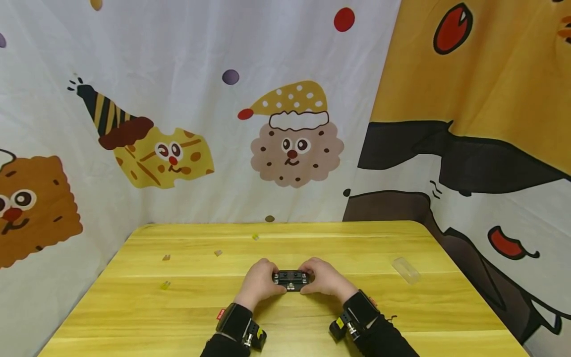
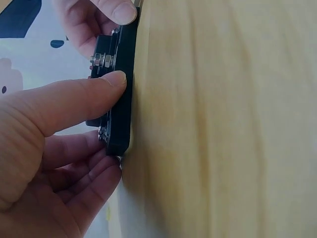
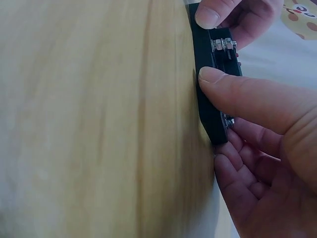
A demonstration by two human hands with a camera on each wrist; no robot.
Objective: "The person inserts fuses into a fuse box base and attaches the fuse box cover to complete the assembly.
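Observation:
A small black block (image 1: 291, 279) with metal screws and nuts on top lies flat on the yellow wooden table (image 1: 178, 297). My left hand (image 1: 260, 283) grips its left end and my right hand (image 1: 325, 279) grips its right end. In the left wrist view the left thumb presses the near edge of the block (image 2: 120, 94), with fingers curled behind it. The right wrist view shows the right thumb on the near edge of the block (image 3: 210, 99) and fingers curled around its far side.
Several tiny yellowish pieces lie scattered on the table, such as one piece (image 1: 165, 285) at the left and another piece (image 1: 218, 253) further back. A clear plastic lid (image 1: 405, 270) lies at the right. Printed cartoon curtains close in the table's sides.

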